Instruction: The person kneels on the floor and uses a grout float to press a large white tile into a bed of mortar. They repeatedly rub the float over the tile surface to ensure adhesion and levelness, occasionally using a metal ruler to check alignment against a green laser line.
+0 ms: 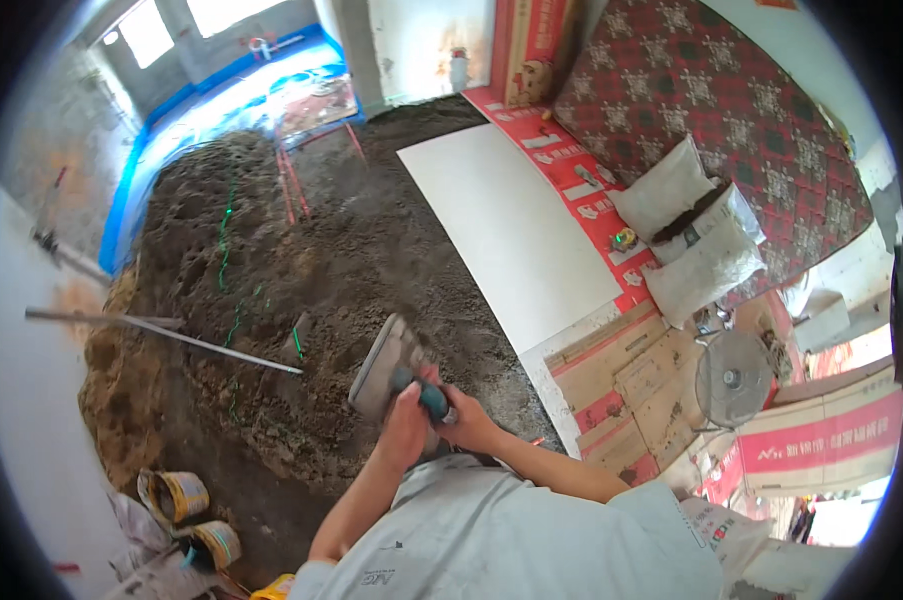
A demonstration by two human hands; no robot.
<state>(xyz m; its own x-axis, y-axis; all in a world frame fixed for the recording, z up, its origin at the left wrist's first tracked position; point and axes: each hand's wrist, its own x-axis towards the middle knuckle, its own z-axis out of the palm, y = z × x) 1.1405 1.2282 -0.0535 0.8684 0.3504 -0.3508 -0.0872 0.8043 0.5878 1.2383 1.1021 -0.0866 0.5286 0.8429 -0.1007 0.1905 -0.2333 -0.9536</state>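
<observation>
In front of my body, both hands grip a handheld tool with a teal and dark body and a flat grey rectangular plate. My left hand is closed on the near left of the body, and my right hand is closed on its right side. The plate is tilted above a bed of dark, damp sand or mortar; whether its lower edge touches the bed I cannot tell. A large white tile lies beyond the tool, to the right of the bed.
Green laser light crosses the bed. A long metal bar lies at left, above two buckets. At right are red covering, cardboard, filled bags, a round fan and a plaid-covered mattress. Blue sheeting borders the far left.
</observation>
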